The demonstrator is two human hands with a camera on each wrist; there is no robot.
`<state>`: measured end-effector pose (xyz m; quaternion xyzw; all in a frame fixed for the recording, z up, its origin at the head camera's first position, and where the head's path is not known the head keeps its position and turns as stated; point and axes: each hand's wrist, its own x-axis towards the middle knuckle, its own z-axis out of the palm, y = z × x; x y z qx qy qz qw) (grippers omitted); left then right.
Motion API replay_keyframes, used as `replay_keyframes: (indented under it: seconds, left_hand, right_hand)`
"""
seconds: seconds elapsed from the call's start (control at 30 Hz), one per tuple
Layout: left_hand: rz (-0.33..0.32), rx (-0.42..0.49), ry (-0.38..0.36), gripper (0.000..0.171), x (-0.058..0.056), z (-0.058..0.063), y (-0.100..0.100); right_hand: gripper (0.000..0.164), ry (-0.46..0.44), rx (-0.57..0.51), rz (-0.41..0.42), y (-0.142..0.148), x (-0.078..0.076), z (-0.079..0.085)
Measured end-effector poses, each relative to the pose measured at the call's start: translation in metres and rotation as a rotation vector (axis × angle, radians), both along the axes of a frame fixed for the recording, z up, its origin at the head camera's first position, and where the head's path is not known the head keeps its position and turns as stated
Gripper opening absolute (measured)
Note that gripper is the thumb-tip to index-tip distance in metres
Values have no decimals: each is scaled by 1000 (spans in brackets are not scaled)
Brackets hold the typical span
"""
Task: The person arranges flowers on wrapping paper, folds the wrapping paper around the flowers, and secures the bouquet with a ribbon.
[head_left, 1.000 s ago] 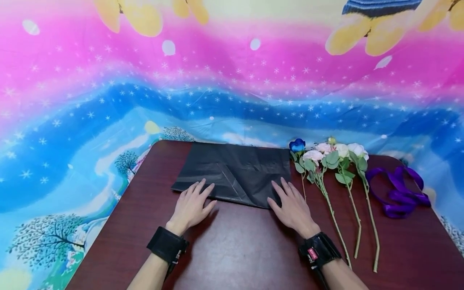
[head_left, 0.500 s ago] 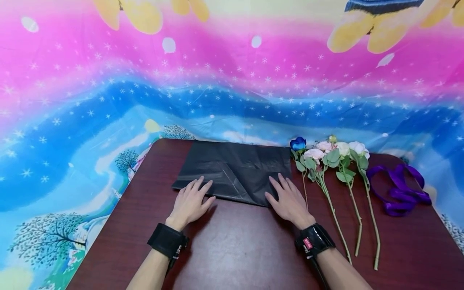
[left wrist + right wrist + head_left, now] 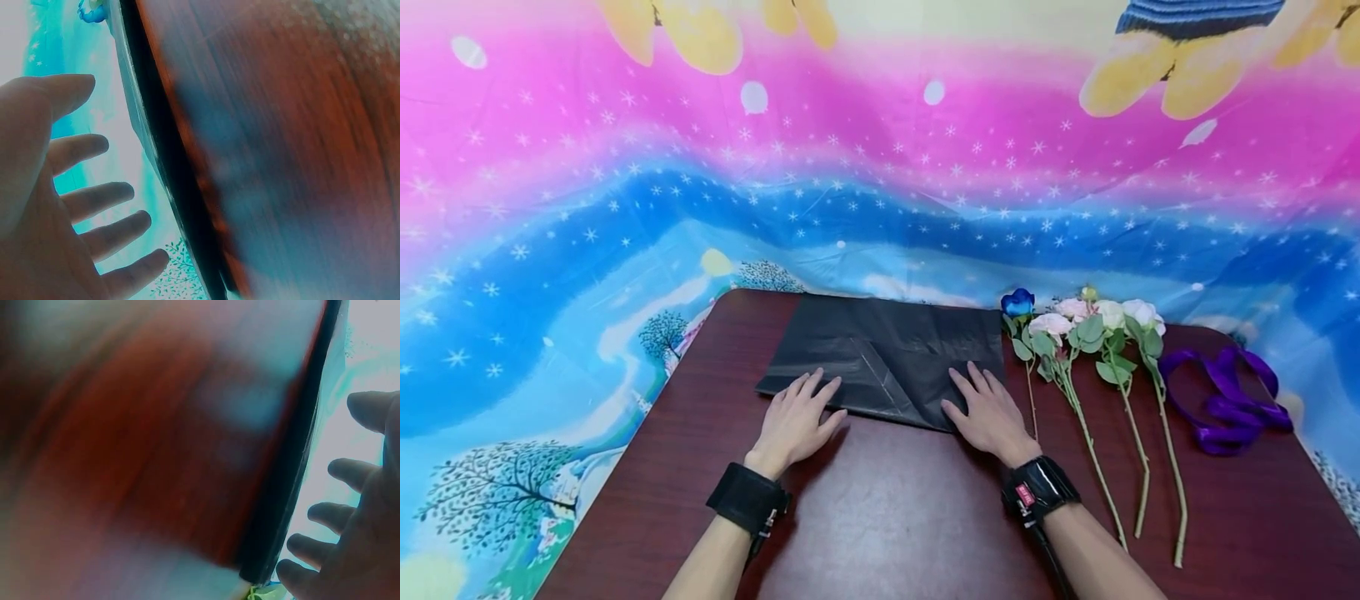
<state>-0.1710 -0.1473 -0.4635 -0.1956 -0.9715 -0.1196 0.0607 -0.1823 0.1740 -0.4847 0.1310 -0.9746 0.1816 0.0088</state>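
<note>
Sheeting of creased black material [image 3: 891, 350] lies flat at the far edge of the dark reddish-brown table [image 3: 880, 517]. Your left hand [image 3: 792, 423], fingers spread, is over its near left edge; your right hand [image 3: 991, 415], likewise spread, is over its near right corner. Whether your fingertips touch it cannot be told. Right of it lie a blue rose-like flower [image 3: 1018, 303], pale pink flowers [image 3: 1051, 325] and two whitish flowers [image 3: 1142, 315], stems pointing near. Farther right lies a loosely looped shiny purple ribbon [image 3: 1240, 408]. You wear a black band [image 3: 747, 497] on each wrist.
</note>
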Motion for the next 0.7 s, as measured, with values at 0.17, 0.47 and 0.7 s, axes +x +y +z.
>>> replay_keyframes:
  seconds: [0.17, 0.47, 0.7]
  left_hand:
    - [-2, 5, 11, 54, 2, 0, 1]
    - [7, -16, -12, 55, 6, 5, 5]
    - [11, -21, -15, 56, 8, 8, 7]
  right_hand:
    - [61, -79, 43, 9, -6, -1, 2]
    - [61, -181, 112, 17, -11, -2, 4]
    - [60, -192, 123, 6, -14, -1, 3]
